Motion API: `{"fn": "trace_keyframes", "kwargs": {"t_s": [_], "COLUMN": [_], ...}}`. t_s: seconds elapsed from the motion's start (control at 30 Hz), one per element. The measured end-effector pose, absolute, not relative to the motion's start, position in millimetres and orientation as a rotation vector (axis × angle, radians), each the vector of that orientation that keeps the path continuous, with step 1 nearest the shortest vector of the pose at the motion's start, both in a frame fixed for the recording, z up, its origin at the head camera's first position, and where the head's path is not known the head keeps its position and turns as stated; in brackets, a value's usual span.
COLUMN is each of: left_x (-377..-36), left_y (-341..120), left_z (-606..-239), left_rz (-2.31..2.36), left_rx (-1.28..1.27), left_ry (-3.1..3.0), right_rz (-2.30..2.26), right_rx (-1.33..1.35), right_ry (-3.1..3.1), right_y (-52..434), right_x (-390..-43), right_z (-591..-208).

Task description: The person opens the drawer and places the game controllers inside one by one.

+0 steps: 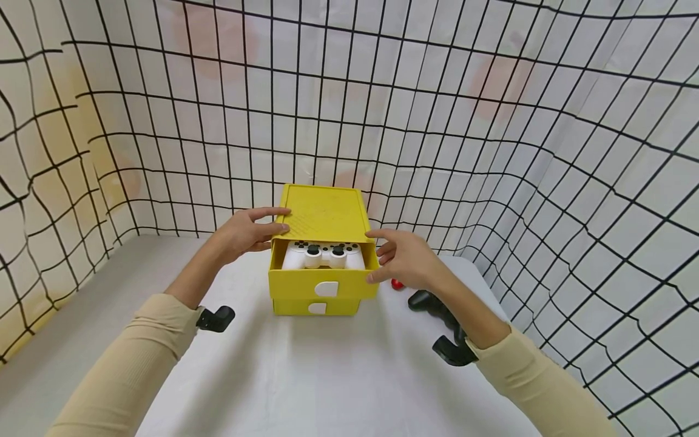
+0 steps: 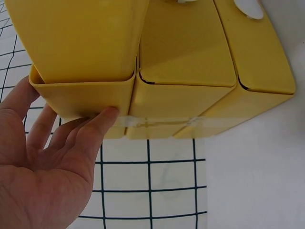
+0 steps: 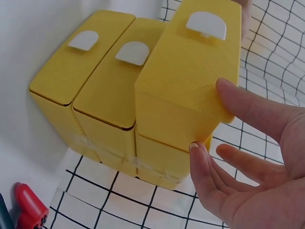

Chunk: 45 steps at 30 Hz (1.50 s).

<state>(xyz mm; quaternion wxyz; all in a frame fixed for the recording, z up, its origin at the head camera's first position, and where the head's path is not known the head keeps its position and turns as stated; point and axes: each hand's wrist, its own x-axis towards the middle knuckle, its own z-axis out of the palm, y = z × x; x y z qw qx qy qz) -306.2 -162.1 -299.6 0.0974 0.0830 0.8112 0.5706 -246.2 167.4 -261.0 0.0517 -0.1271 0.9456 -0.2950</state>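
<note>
A yellow drawer box [image 1: 326,212] with three stacked drawers stands in front of me. Its top drawer [image 1: 295,284] is pulled partway out, and a white game controller [image 1: 324,256] lies inside. My left hand [image 1: 243,232] holds the box's upper left edge, with fingers over the top and others against the side [image 2: 86,100]. At the right front corner, my right hand [image 1: 409,258] grips the pulled-out drawer. Its thumb [image 3: 238,98] lies on the drawer front, and a fingertip touches the side. White tabs [image 3: 206,25] mark the drawer fronts.
On the white table [image 1: 322,376], a black game controller [image 1: 434,303] lies to the right, partly behind my right forearm. A red controller [image 3: 31,207] sits beside the box's right side. White walls with a black grid net [image 1: 338,97] enclose the table's back and sides.
</note>
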Motion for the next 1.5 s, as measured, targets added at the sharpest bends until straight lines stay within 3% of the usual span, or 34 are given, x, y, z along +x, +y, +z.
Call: {"fn": "trace_keyframes", "kwargs": {"t_s": [0.73,1.5], "left_x": [-306.5,-307.2], "left_y": [-162.8,-162.1], "left_z": [-300.5,-302.6], "left_rz": [1.718,1.751], "left_rx": [0.226,0.243], "left_ry": [2.375,2.366], "right_rz": [-0.804,-1.183], "right_rx": [-0.381,-0.268], "right_ry": [2.857,2.872], "right_y": [165.8,166.4], "right_x": [-269.8,-282.3], "right_z": [-260.5,-282.1]}}
